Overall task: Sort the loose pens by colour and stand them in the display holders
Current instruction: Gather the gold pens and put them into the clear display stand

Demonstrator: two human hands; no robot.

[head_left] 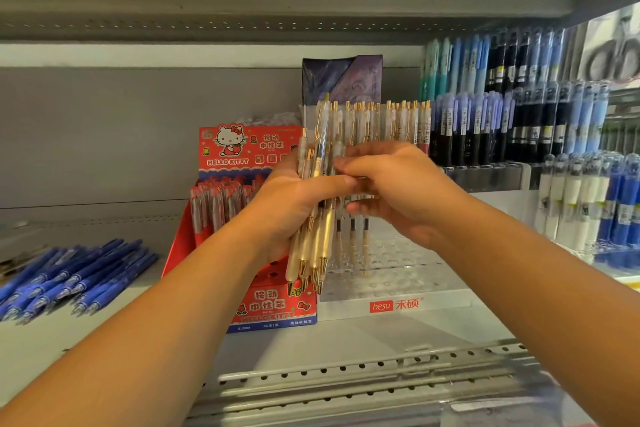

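My left hand (294, 201) grips a bundle of cream pens with gold tips (313, 246), points down, in front of the shelf. My right hand (398, 191) reaches into the top of that bundle, its fingertips pinching pens beside my left thumb. Behind the hands stands a clear display holder (391, 274) with round holes and a white "hesu" front; a row of the same cream and gold pens (388, 121) fills its back. Loose blue pens (76, 277) lie in a heap on the shelf at the left.
A red Hello Kitty display box (249, 163) holding red pens stands left of the clear holder. Racks of blue, teal and dark pens (512, 97) fill the right side. A shelf board (311, 0) runs close overhead; the perforated shelf edge (363, 371) is in front.
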